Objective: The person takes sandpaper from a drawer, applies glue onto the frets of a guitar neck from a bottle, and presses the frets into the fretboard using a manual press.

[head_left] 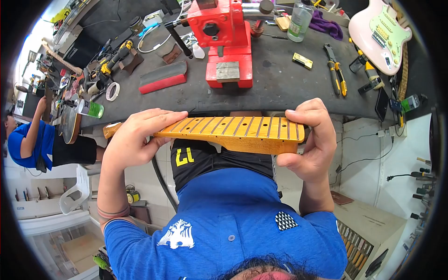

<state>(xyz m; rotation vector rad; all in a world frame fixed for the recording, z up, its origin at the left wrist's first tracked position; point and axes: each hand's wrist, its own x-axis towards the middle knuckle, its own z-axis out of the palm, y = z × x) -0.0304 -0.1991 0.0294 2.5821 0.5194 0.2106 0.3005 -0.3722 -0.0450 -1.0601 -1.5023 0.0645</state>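
A guitar neck (233,130) of yellowish wood, with dark dot inlays and metal frets, lies level across my lap side of the bench. Round its narrower part on the left, my left hand (140,135) is closed, thumb below and fingers on top. The headstock (112,129) pokes out beyond that hand. At the wide heel end, my right hand (313,140) pinches the neck, fingers along the upper edge and thumb near the lower corner. Straight ahead on the bench stands a red press-like tool (217,32) with a metal block at its base.
On the dark workbench (275,88) lie a red-sided sanding block (163,77), pliers (335,70), a small yellow box (303,61) and a clear bottle (299,21). A pink guitar body (380,35) rests at the right. Another person (37,140) in blue works at the left.
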